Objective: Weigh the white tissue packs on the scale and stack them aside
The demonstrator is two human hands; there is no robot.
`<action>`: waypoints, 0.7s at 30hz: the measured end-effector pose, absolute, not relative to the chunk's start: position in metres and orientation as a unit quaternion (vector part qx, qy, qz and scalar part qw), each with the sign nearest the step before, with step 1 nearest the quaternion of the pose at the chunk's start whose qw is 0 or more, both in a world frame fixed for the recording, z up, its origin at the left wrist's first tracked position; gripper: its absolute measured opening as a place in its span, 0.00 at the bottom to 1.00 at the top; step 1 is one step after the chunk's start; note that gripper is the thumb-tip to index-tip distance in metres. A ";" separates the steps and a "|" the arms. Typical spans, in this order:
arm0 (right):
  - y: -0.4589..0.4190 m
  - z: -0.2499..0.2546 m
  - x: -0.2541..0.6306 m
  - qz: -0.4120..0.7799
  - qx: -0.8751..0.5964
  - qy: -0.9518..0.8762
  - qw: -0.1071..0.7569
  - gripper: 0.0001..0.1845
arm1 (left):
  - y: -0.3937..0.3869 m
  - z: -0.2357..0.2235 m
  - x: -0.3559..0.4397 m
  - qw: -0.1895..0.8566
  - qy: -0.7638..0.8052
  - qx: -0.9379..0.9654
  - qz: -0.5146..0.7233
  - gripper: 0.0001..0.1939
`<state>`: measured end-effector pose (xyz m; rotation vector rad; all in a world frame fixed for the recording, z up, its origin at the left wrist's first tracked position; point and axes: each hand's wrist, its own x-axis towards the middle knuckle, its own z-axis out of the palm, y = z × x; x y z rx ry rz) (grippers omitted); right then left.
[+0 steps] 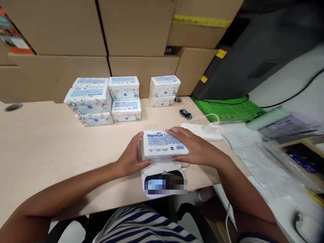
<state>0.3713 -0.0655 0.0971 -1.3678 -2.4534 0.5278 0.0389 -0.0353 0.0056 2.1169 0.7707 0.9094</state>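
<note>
Gripping one pack (164,143) two-handed. Clamped at the left end by left hand (130,157), thumb laid along the near lower edge, fingers wrapped round the end and partly hidden. Clamped at the right end by right hand (196,145), fingers laid across the top toward the far edge, thumb on the near side by the right corner. So: closed firmly around the pack from both sides, located between the two palms, touching both. Held roughly level, "Manhua" print facing up and readable from the wearer's side, barcode toward the near right corner.

Positioned over the far part of a white device (162,167), near the front edge of the desk (50,152). Can't tell whether resting on it or lifted just clear. Can't read the display (165,184) either: pixelated.

Beyond left hand, toward the back: cluster of packs (88,106), piled two high on its left side, close to the boxes (139,30). Straight beyond the held pack: separate stack (165,91), two high, well apart from both hands.

Just past right hand: power strip (202,132), white, cabled. Behind that, small dark object (185,114), then green mat (227,109). Off to the right: papers (235,140).
</note>
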 end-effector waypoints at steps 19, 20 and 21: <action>0.145 0.079 0.344 0.013 -0.550 -0.833 0.048 0.39 | 0.073 0.006 0.099 0.539 0.427 0.567 0.453 0.32; 0.146 0.076 0.346 0.019 -0.549 -0.834 0.051 0.39 | 0.075 0.005 0.099 0.542 0.426 0.563 0.457 0.32; 0.146 0.074 0.348 0.023 -0.550 -0.833 0.053 0.39 | 0.077 0.004 0.100 0.545 0.424 0.558 0.460 0.33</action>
